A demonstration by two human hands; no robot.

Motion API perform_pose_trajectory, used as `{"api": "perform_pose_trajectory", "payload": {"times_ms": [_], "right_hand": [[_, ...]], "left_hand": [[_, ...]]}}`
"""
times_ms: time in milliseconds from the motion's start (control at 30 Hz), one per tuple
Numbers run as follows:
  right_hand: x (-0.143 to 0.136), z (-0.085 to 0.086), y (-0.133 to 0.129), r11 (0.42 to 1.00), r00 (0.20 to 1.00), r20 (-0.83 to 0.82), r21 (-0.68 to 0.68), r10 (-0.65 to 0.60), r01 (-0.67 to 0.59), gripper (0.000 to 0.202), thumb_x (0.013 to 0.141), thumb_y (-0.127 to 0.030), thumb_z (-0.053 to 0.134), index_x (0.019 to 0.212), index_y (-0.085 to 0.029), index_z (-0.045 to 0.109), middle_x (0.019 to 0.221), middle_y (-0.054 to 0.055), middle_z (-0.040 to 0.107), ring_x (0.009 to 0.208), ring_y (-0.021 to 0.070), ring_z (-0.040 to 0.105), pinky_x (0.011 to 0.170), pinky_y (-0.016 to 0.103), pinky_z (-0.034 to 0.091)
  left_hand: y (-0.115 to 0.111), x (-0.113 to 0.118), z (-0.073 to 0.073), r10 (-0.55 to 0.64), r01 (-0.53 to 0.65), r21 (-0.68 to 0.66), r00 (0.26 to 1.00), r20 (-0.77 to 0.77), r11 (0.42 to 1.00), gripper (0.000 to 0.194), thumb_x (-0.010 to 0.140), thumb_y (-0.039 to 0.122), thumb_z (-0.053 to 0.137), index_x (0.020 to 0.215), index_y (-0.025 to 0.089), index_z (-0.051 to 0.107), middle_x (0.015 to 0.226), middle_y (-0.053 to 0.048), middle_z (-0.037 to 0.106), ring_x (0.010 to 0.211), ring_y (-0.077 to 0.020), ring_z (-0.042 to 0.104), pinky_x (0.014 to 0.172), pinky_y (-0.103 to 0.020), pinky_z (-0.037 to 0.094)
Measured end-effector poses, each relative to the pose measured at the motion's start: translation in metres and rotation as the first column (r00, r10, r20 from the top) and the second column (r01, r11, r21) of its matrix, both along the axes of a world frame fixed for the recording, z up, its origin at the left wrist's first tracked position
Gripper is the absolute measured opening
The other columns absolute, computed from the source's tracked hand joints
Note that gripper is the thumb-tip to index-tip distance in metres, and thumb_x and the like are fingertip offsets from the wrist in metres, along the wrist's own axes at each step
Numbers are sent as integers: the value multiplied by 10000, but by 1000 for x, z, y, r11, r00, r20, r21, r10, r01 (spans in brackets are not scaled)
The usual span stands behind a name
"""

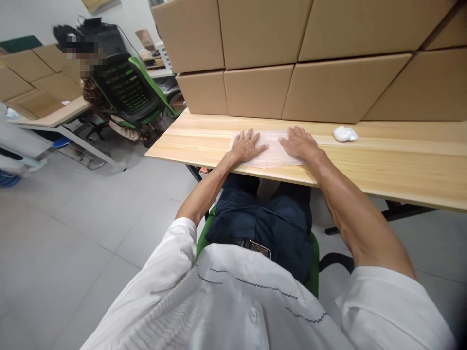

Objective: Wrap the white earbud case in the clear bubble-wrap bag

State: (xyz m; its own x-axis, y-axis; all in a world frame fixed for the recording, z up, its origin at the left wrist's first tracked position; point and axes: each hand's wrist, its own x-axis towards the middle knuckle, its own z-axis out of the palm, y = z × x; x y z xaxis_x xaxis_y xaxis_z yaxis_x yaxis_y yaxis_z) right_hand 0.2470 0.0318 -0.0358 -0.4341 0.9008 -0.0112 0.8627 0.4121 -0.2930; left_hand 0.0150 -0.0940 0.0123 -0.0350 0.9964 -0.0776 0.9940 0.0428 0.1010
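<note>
A thin, translucent whitish sheet (pixel 273 149) lies flat on the wooden table (pixel 379 165). On its left part rests my left hand (pixel 248 147), palm down with the fingers spread. My right hand (pixel 301 144) presses flat on the sheet's right part, its fingers apart as well. Bare sheet shows between the two hands. To the right of my right hand, a small white object (pixel 345 134) sits on the table near the boxes; its exact kind is unclear.
Stacked cardboard boxes (pixel 255 92) stand along the table's far side. At the left, a person sits on a green and black chair (pixel 127 92) beside another table (pixel 69 113) with cardboard boxes (pixel 40 102). The near table edge runs just above my lap.
</note>
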Motion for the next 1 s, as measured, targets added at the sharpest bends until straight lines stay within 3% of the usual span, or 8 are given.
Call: {"api": "perform_pose_trajectory", "payload": {"times_ms": [267, 400, 567, 667, 767, 1000], "right_hand": [[7, -11, 7, 1000, 999, -37, 29, 2, 0, 1037, 1263, -696, 351, 2016, 16, 311, 2109, 316, 298, 1994, 465, 283, 1632, 652, 225], [10, -12, 10, 1000, 998, -55, 18, 3, -2, 1058, 1252, -724, 355, 2009, 15, 324, 2104, 326, 302, 1990, 488, 284, 1619, 693, 245], [14, -7, 10, 1000, 998, -56, 0, 1, -1, 1078, 1246, -729, 376, 2023, 14, 288, 2115, 318, 273, 2003, 466, 257, 1635, 672, 213], [17, -4, 6, 1000, 997, -74, -11, 0, -1, 1092, 1244, -752, 366, 2033, -3, 277, 2122, 301, 264, 2008, 460, 245, 1640, 667, 204], [20, -1, 3, 1000, 995, -96, -6, -6, 5, 1100, 1242, -786, 354, 2037, -27, 294, 2122, 289, 279, 2007, 466, 248, 1641, 678, 192], [19, 11, -8, 998, 998, -33, -35, -51, 50, 1043, 1259, -654, 323, 2021, 56, 270, 2129, 295, 225, 2019, 431, 212, 1653, 606, 156]], "left_hand": [[-1, -9, -2, 27, -27, -16, 1000, -1, 1000, 980, 1277, 772, 426, 2067, 200, 323, 2170, -195, 207, 2029, -457, 230, 1656, -617, 168], [-1, -22, -5, 71, -71, 5, 997, 4, 997, 1009, 1275, 783, 440, 2070, 177, 301, 2146, -229, 274, 2022, -468, 252, 1641, -633, 216], [0, -47, -13, 67, -68, 28, 997, 25, 997, 959, 1297, 713, 400, 2052, 126, 335, 2145, -208, 285, 2018, -449, 276, 1643, -610, 223], [2, -57, -18, 55, -57, 56, 998, 42, 997, 930, 1298, 713, 378, 2040, 152, 382, 2141, -189, 304, 2015, -441, 289, 1641, -654, 224], [3, -61, -19, 44, -47, 59, 998, 44, 997, 926, 1298, 717, 360, 2040, 164, 386, 2144, -180, 291, 2016, -441, 289, 1640, -670, 222], [-4, -65, -13, 36, -36, 22, 998, -42, 999, 879, 1311, 602, 285, 2043, 120, 353, 2158, -167, 256, 2021, -400, 282, 1641, -628, 232]]}}
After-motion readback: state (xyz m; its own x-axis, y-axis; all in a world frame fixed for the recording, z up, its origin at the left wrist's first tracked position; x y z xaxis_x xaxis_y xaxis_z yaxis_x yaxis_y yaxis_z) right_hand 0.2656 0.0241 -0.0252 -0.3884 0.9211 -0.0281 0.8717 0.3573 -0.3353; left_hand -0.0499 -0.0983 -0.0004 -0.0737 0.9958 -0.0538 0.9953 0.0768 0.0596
